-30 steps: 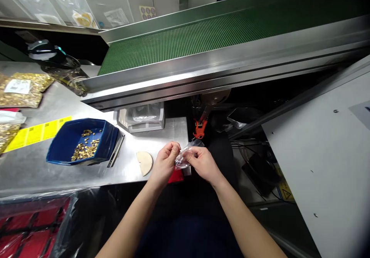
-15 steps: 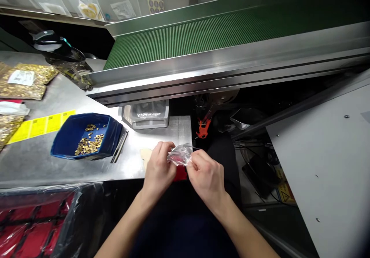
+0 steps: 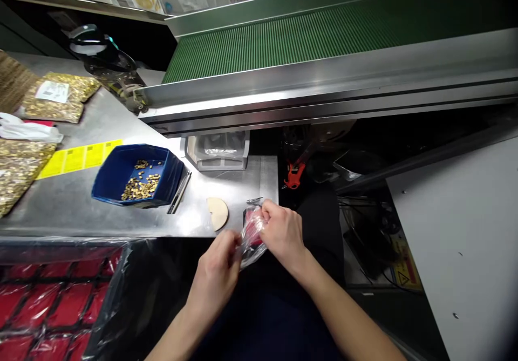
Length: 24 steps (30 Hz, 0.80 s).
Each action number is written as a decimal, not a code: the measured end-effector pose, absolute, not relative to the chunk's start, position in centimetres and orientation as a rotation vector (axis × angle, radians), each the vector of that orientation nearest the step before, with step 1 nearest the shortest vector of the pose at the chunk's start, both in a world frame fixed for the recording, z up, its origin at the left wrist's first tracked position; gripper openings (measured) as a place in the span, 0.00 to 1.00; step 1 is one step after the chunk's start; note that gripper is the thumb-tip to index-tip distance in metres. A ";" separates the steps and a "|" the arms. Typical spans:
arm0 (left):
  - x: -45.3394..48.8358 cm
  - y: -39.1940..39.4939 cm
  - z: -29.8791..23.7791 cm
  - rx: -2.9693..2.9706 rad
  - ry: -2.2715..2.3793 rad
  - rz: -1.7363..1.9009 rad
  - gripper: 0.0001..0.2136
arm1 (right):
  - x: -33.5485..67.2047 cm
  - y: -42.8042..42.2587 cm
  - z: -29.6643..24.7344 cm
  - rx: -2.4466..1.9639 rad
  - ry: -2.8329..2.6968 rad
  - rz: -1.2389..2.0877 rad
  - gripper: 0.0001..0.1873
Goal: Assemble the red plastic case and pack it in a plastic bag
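Between my two hands a clear plastic bag (image 3: 251, 246) is stretched at the table's front edge. My left hand (image 3: 218, 258) is closed on its lower left part. Fingers curled, my right hand (image 3: 282, 229) grips its upper right part. Something red (image 3: 254, 226) with a dark edge shows through or behind the film; I cannot tell whether it is inside the bag. Just beyond lies a small dark metal piece (image 3: 254, 201). A pale half-round disc (image 3: 218, 213) rests on the table left of the bag.
A blue bin (image 3: 103, 183) holds small brass pieces, with tweezers (image 3: 179, 192) beside it. Behind stand a grey tray (image 3: 222, 164) and a green conveyor (image 3: 259, 45). At lower left, a lined crate (image 3: 127, 274) contains red packets. Bags of brass parts (image 3: 24, 169) lie far left.
My left hand has come down and toward me, pulling the bag into a slant. The pale disc and the dark metal piece now show fully. The view has shifted slightly.
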<state>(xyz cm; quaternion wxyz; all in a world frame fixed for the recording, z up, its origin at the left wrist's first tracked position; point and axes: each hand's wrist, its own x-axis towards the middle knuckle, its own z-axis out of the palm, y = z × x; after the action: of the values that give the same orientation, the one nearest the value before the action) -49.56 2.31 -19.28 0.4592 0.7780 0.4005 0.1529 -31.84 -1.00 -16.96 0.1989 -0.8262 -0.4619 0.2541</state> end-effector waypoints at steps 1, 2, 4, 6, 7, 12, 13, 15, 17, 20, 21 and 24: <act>-50.8 2.0 -19.5 1.874 0.988 0.303 0.03 | -31.6 -0.9 -16.7 -2.236 -1.324 0.840 0.06; -52.1 1.7 -19.8 1.812 0.993 0.228 0.03 | -31.1 -1.3 -16.5 -2.108 -1.390 0.978 0.03; -54.6 1.0 -20.3 1.654 1.018 0.102 0.10 | -29.9 -3.2 -16.4 -1.815 -1.434 1.234 0.27; -56.8 -0.2 -20.8 1.481 1.044 0.035 0.14 | -28.7 -6.0 -17.0 -1.631 -1.200 1.485 0.31; -57.6 -0.9 -21.0 1.389 1.055 0.028 0.15 | -28.5 -7.5 -17.8 -1.619 -0.980 1.584 0.22; -58.1 -3.5 -22.2 1.045 1.151 0.149 0.19 | -31.3 -10.4 -23.6 -1.551 -0.176 1.722 0.27; -57.7 -3.5 -22.4 1.049 1.186 0.173 0.20 | -32.4 -10.0 -24.5 -1.513 -0.132 1.715 0.31; -56.7 -3.1 -22.7 1.138 1.264 0.209 0.21 | -34.5 -8.8 -25.9 -1.445 -0.038 1.686 0.36; -55.8 -2.4 -22.7 1.287 1.331 0.228 0.22 | -35.8 -7.7 -26.4 -1.426 0.021 1.618 0.37; -54.7 -1.8 -22.5 1.505 1.379 0.217 0.24 | -35.9 -7.5 -25.6 -1.449 0.028 1.471 0.32; -54.3 -1.7 -22.5 1.566 1.380 0.207 0.24 | -35.4 -7.8 -25.0 -1.474 0.004 1.409 0.30; -53.3 -1.8 -22.4 1.713 1.376 0.186 0.24 | -33.3 -9.7 -22.2 -1.661 -0.192 1.109 0.21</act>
<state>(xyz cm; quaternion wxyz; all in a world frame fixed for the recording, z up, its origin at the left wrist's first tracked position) -53.34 -1.76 -22.39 0.4512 0.6932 0.5570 0.0752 -33.27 -9.71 -22.23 0.5376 -0.6981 -0.0806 0.4661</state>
